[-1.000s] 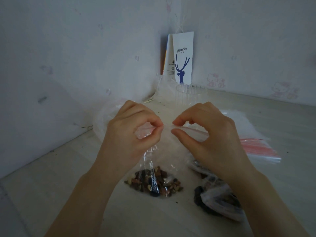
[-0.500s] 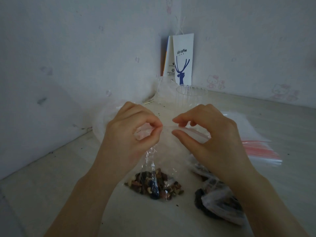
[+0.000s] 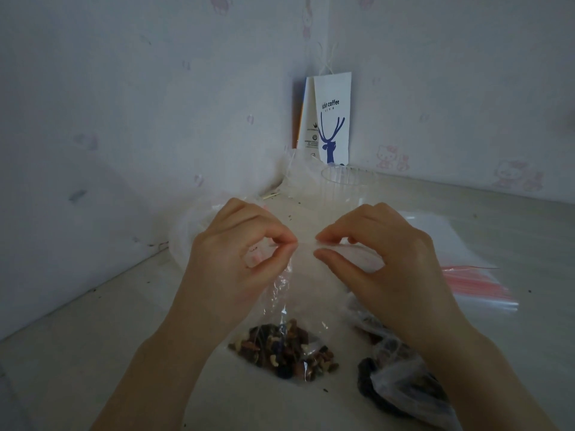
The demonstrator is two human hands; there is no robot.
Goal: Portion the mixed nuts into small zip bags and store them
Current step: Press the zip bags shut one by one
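While our fingers (image 3: 287, 242) pinch the top strip of the zip bag (image 3: 306, 293), we seal it.
Our left hand (image 3: 236, 262) and right hand (image 3: 385, 262) both grasp it; mixed nuts (image 3: 283, 351) lie low inside, on the bench (image 3: 93, 353). A skipped stretch could gape and spill them.

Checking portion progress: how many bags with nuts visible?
2. One zip bag, centre, pinched at its top by left hand and right hand; one crumpled bag lying lower right, partly under that arm, which may hide more.

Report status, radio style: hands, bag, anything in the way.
Left hand, right hand: fingers pinching top edge of zip bag. Mixed nuts at bottom. Other nut bag beside, not obstructing.
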